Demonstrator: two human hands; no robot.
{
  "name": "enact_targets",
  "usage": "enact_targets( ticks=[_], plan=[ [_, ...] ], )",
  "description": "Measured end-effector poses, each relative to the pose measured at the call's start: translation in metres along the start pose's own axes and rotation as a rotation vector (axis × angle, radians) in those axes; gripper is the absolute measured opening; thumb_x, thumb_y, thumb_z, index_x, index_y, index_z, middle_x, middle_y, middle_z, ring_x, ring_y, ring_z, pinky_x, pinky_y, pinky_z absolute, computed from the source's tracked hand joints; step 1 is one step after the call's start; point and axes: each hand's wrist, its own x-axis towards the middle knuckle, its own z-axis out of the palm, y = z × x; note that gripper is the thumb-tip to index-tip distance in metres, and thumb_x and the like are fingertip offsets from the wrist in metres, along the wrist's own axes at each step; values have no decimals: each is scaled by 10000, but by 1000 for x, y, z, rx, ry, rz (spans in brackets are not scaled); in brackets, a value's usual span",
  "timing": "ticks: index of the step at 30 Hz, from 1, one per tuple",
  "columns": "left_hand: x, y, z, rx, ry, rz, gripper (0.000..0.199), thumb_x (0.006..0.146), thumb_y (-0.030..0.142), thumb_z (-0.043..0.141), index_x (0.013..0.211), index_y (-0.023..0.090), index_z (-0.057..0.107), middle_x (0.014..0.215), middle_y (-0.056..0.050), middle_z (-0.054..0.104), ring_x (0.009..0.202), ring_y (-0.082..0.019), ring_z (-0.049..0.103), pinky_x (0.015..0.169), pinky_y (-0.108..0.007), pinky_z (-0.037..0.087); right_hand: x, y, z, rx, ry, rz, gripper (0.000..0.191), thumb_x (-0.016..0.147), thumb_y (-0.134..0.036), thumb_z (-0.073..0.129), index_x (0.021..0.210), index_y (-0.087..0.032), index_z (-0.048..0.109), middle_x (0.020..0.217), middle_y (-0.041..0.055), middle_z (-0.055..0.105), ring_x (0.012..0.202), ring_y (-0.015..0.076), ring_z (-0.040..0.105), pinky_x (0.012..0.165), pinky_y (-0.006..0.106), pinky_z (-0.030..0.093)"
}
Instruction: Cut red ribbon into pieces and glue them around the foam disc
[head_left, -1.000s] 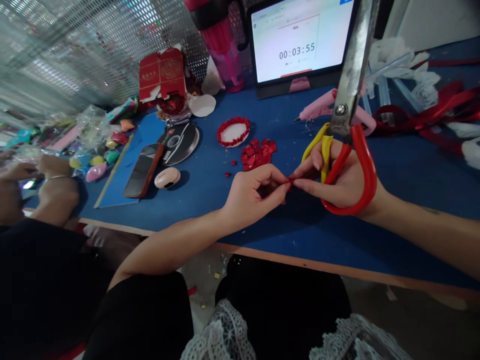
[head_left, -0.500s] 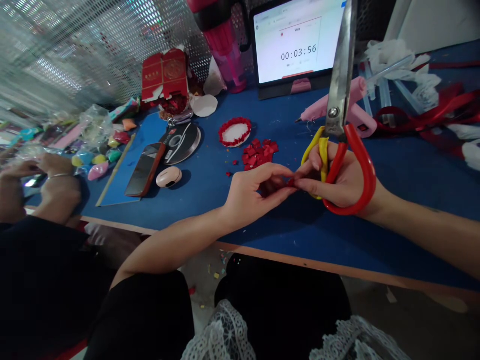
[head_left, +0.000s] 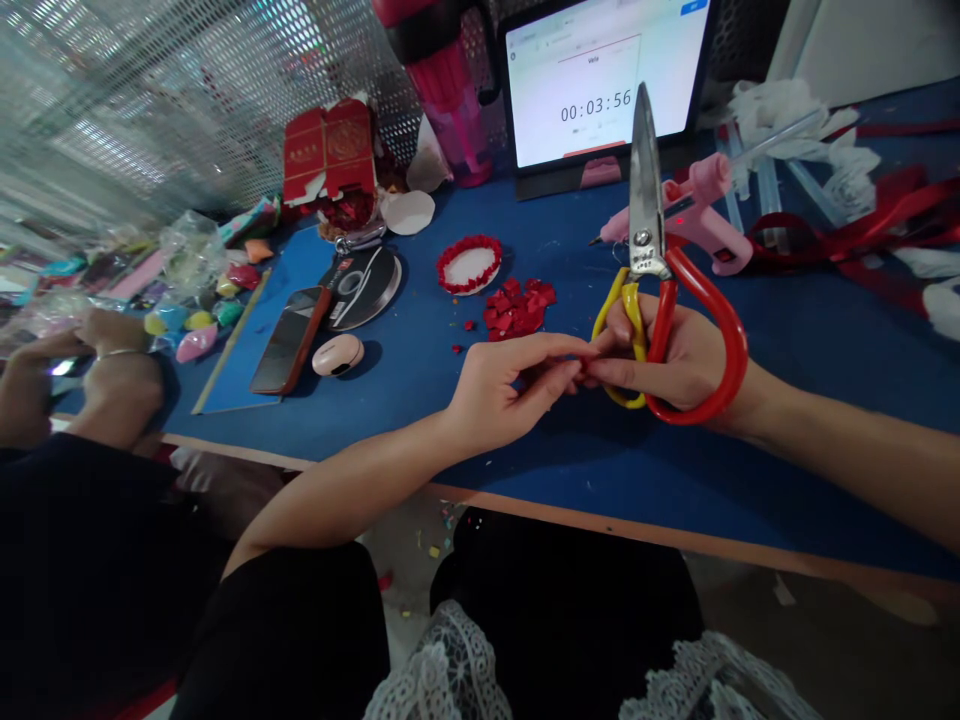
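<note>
My left hand point(head_left: 510, 385) is closed in a pinch on a small red ribbon piece point(head_left: 582, 368), mostly hidden by fingertips. My right hand point(head_left: 667, 355) has its fingers through scissors point(head_left: 645, 215) with one yellow and one red handle, blades pointing up and closed. Its thumb and fingertip meet the left fingertips at the same red piece. Just beyond my left hand lies a pile of red ribbon pieces point(head_left: 517, 308), with a few loose bits beside it. Behind the pile sits a white disc point(head_left: 470, 267) with a ruffled red rim.
A pink glue gun point(head_left: 709, 215) lies behind the scissors, near red ribbon point(head_left: 847, 235). At the back stand a tablet point(head_left: 600, 90) and a pink bottle point(head_left: 450, 100). Leftward are a ribbon spool point(head_left: 367, 287), a phone point(head_left: 291, 340) and an earbud case point(head_left: 338, 355). A co-worker's hands point(head_left: 112, 350) are far left.
The scissors have tipped away from me, so their blade tips sit lower in view and a little further left. Both hands stay together, their fingertips shifting slightly at the red piece.
</note>
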Motion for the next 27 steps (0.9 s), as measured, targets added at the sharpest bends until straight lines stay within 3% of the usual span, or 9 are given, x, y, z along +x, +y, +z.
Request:
enact_targets(
  ticks=[4,13,17,21,24,27],
  plan=[
    [1,-1,-1,-37,-6,-64,138,904,140,541,955,120,667,826,-44,733,645,-61,688,523,-89,523,0,2,0,-4,17,31,385,641,-174,807,735,-189,434,727,-52,655,631,89,638,547,201,491],
    [2,-1,-3,-23,-11,-69,78,868,163,597,880,133,668,726,-14,711,533,-43,632,490,-106,500,-2,3,-2,-4,9,77,352,700,-228,776,730,-192,428,709,-42,628,641,123,677,534,212,511],
    [2,0,-3,-156,29,-218,78,860,210,595,861,145,639,645,-2,682,487,-52,607,444,-121,480,-1,1,-2,-35,24,77,347,727,-250,770,721,-189,428,653,-62,574,637,122,683,541,206,527],
    [4,0,-5,-342,96,-374,118,829,267,632,832,152,605,615,7,667,413,-40,551,405,-130,452,0,2,-2,-70,-11,58,328,769,-276,738,739,-195,421,693,-6,674,693,147,709,563,217,544],
    [5,-3,-7,-421,114,-428,154,801,294,665,824,155,602,617,9,673,406,-37,543,402,-130,443,-1,2,-2,-184,-34,81,340,764,-290,732,749,-211,402,641,-5,676,571,133,670,491,217,513],
    [4,-6,-9,-465,138,-430,169,784,295,683,833,152,608,632,-3,687,415,-40,556,403,-124,441,-3,-3,-3,-339,-42,68,330,755,-357,715,766,-219,416,517,-68,566,422,102,552,420,214,439]
  ],
)
